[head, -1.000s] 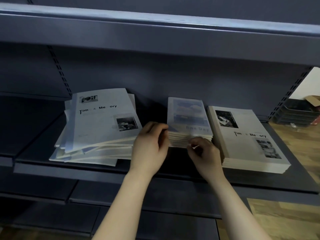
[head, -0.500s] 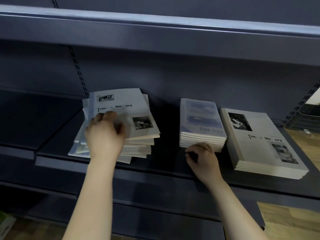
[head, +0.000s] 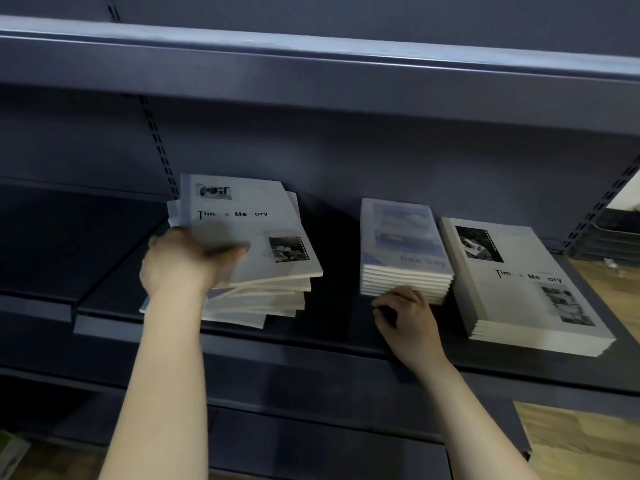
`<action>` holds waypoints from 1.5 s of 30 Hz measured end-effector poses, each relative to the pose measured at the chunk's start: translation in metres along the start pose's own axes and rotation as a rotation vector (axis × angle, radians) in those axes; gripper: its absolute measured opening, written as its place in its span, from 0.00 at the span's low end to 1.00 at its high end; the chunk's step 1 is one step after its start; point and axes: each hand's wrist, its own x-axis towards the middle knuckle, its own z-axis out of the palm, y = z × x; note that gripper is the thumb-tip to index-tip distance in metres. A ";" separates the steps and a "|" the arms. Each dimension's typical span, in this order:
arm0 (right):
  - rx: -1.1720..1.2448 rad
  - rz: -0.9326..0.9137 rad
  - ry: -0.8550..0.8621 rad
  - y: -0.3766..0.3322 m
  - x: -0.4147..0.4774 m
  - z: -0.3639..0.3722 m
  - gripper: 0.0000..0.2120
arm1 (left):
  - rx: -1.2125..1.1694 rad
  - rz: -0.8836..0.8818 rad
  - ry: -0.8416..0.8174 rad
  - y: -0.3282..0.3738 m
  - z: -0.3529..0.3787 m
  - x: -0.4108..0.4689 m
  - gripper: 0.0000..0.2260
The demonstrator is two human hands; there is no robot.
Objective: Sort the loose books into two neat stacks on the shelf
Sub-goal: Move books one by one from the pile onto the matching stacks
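My left hand (head: 187,261) pinches the top book (head: 242,230) of the loose pile (head: 256,299): thumb across the cover, fingers under its edge (blur hides them). I lift it clear before carrying, lest the splayed ones beneath drag. It belongs on the matching stack (head: 519,282), beyond my right hand (head: 408,317), which rests curled and empty on the shelf (head: 336,306) against the smaller stack (head: 401,258).

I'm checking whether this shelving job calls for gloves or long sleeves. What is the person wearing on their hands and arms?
Nothing that shows. The left hand and right hand are ungloved, both forearms uncovered to the frame's edge: no sleeve, watch or bracelet in view. The left hand is blurred.
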 end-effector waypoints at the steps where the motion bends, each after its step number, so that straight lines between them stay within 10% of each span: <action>1: 0.000 -0.002 -0.002 0.000 0.000 0.000 0.06 | -0.017 0.000 0.021 0.001 -0.001 -0.001 0.40; 6: 0.007 0.009 -0.033 0.001 -0.001 -0.003 0.06 | -0.137 0.150 0.195 0.003 -0.001 -0.008 0.17; 15: 0.277 0.091 -0.013 -0.007 -0.004 -0.023 0.07 | -0.650 0.388 0.287 0.019 0.009 -0.047 0.08; 28: 0.886 0.478 0.121 0.004 -0.006 -0.092 0.09 | -1.166 0.359 -0.122 0.081 0.080 -0.107 0.08; 45: 0.645 0.618 0.539 0.123 -0.035 -0.168 0.12 | -0.683 0.561 -0.486 0.125 0.162 -0.167 0.06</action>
